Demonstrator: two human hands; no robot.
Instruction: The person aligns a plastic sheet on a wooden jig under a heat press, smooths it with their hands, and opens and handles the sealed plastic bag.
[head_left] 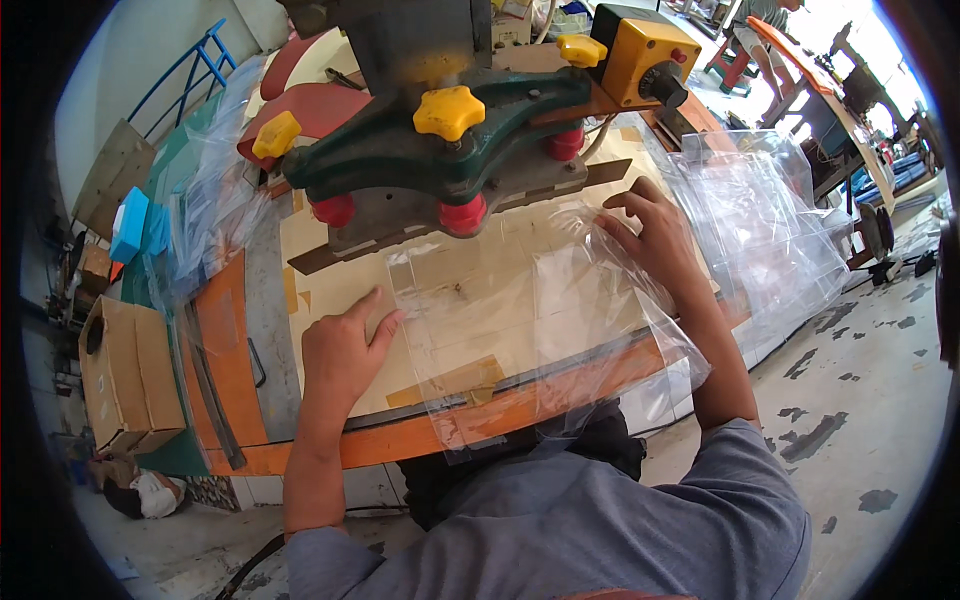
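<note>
A clear plastic sheet (465, 290) lies over a tan board beneath the press head. My left hand (345, 345) rests on the board (340, 250) beside the sheet's left edge, forefinger stretched out and thumb apart, holding nothing. At the sheet's far right corner, my right hand (660, 240) is bent over loose film (620, 270); its thumb and forefinger are apart, with the thumb near the film. Some film hangs over the table's front edge. Just beyond my hands is a dark green press head (385, 165) with yellow star knobs (450, 113), red bushings (462, 214) and a long metal bar (420, 230).
A pile of clear plastic sheets (765, 220) lies at the right; more film (215, 200) is at the left. A yellow control box (650, 55) stands behind the press. A cardboard box (130, 375) is at the left. Another person (765, 40) is at the far right.
</note>
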